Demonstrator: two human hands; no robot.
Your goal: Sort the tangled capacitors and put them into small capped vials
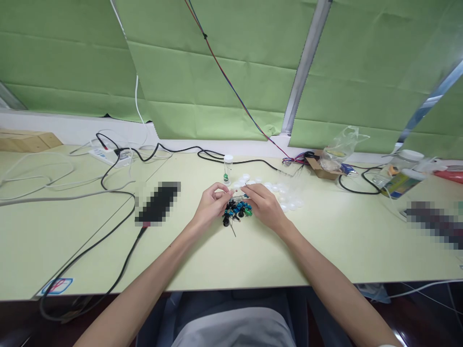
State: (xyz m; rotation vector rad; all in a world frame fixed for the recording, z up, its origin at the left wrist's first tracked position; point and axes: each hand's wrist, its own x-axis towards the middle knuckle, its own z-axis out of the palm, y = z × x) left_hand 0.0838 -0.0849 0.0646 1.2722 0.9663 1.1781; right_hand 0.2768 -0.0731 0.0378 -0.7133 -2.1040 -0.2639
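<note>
We have both hands close together over a loose pile of blue and black electronic components (238, 208). Our left hand (213, 201) brings thumb and forefinger together beside a tiny reddish part (236, 191); we cannot tell whether they pinch it. Our right hand (266, 206) reaches in from the other side, fingers bunched, its grip hidden from us. The clear vial (228, 166) stands upright just beyond the left fingertips, its long axis vertical, so the left hand is nearer. White discs (285, 196) lie past the right hand.
</note>
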